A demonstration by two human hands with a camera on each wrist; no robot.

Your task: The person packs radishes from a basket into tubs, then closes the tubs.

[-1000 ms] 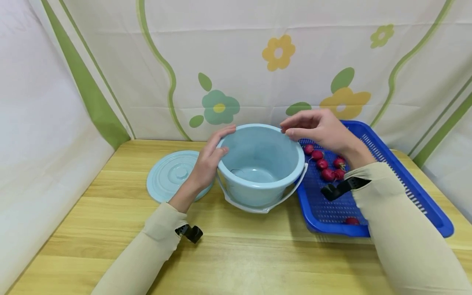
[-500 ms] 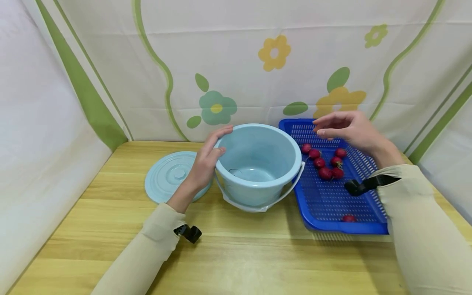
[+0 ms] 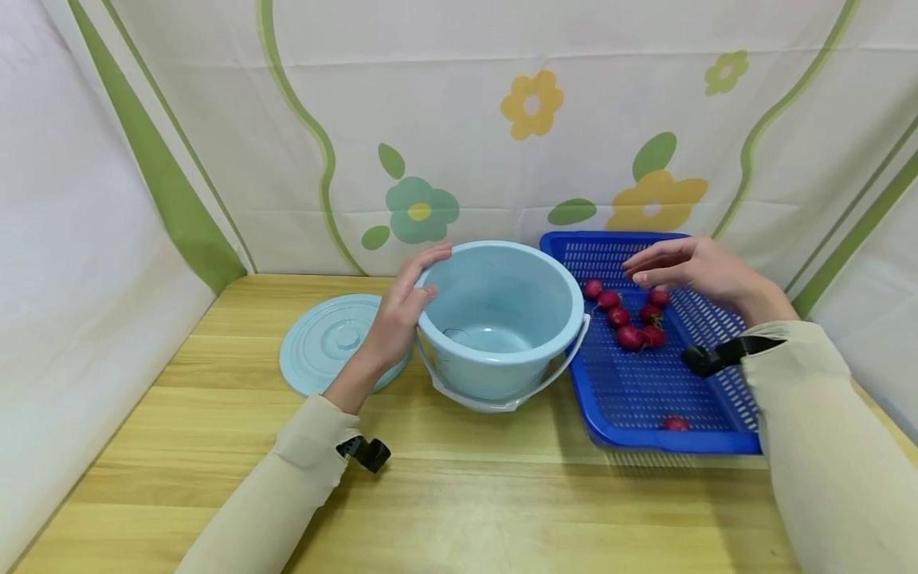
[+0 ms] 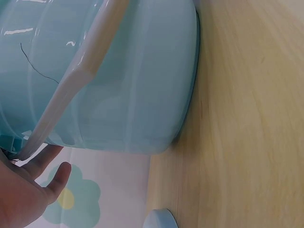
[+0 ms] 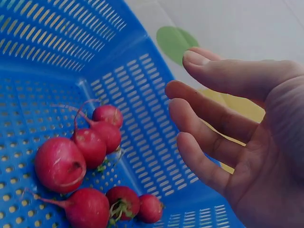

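My left hand (image 3: 397, 319) rested flat against the pale blue bucket (image 3: 502, 319), fingers straight on its rim and outer wall, bucket upright on the wooden table (image 3: 459, 494). My right hand (image 3: 692, 267) hovered with relaxed, spread fingers, holding nothing, just above the radishes (image 3: 631, 319) in the blue basket (image 3: 645, 406) right beside the bucket. Lid (image 3: 330, 343) lay flat, left of bucket.

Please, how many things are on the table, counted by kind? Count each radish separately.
Red radishes: 8 (7 clustered, 1 apart near the tray's front edge)
Light blue bucket: 1
Light blue lid: 1
Blue perforated tray: 1
Total: 11
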